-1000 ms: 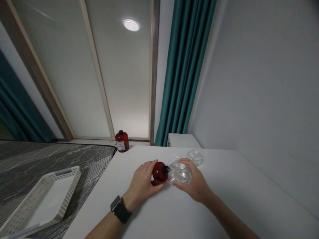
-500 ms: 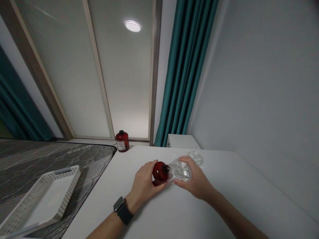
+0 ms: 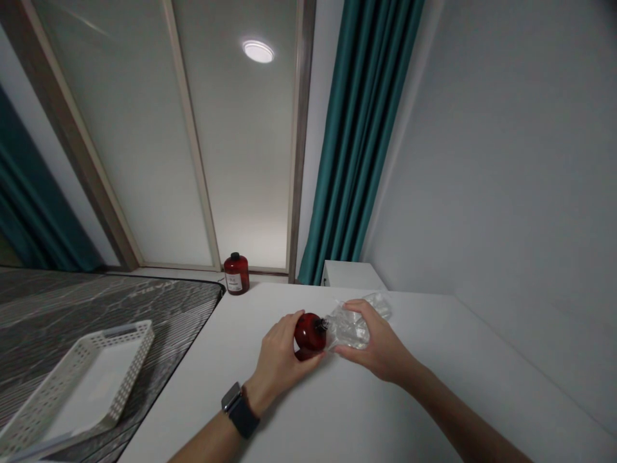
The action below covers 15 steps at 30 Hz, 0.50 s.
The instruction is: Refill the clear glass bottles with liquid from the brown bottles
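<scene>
My left hand (image 3: 283, 352), with a dark watch on its wrist, is closed around a dark red bottle (image 3: 307, 333). The bottle lies tilted over the white table, its black neck pointing right. My right hand (image 3: 378, 346) grips crumpled clear plastic wrap (image 3: 351, 329) between thumb and fingers. The plastic's left end touches the bottle's neck, and I cannot tell whether it covers it. Another stretch of the plastic spreads behind my right fingers. A second red bottle (image 3: 236, 275) with a black cap and white label stands upright at the table's far left corner.
The white table (image 3: 308, 421) spreads under both hands. To the left, a white perforated basket (image 3: 130, 376) rests on a grey striped surface (image 3: 190, 315). Beyond the table's far edge are a white cabinet (image 3: 354, 273), a teal curtain (image 3: 357, 141) and frosted sliding doors (image 3: 241, 167).
Both hands keep their grip on the bottle and the plastic. The plastic near my right fingers has shifted slightly; otherwise the scene is nearly the same.
</scene>
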Each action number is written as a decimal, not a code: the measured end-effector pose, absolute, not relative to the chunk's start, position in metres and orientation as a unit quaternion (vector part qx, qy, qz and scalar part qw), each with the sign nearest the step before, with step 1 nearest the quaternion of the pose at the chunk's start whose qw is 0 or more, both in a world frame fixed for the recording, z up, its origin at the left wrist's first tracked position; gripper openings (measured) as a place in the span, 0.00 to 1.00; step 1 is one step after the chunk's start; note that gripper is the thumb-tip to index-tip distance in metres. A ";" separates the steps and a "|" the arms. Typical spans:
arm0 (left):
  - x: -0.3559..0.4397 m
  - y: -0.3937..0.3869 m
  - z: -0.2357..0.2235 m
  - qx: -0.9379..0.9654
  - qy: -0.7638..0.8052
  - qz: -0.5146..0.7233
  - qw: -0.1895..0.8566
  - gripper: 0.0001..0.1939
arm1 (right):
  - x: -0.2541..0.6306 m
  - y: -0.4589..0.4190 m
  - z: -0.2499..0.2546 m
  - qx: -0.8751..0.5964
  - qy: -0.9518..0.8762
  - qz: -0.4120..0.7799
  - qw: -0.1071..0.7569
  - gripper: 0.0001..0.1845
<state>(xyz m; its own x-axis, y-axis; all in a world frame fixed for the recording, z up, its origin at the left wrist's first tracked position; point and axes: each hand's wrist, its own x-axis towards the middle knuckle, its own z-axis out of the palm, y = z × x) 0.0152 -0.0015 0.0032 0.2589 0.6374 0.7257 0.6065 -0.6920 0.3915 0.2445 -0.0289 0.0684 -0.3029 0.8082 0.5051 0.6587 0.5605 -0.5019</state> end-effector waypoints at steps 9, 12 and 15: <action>0.017 -0.003 0.002 0.784 0.396 0.478 0.014 0.36 | 0.245 -0.029 0.073 -0.453 -0.806 0.102 0.368 0.33; 0.017 -0.003 0.003 0.782 0.396 0.481 0.016 0.36 | 0.244 -0.029 0.074 -0.450 -0.807 0.101 0.369 0.33; 0.017 -0.004 0.003 0.782 0.398 0.480 0.022 0.37 | 0.244 -0.029 0.074 -0.452 -0.806 0.099 0.370 0.32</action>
<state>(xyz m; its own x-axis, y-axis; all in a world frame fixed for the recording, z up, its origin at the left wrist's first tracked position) 0.0173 -0.0040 0.0031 0.2228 0.6427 0.7330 0.6009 -0.6826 0.4159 0.2442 -0.0288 0.0745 -0.3190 0.8009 0.5068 0.6551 0.5728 -0.4928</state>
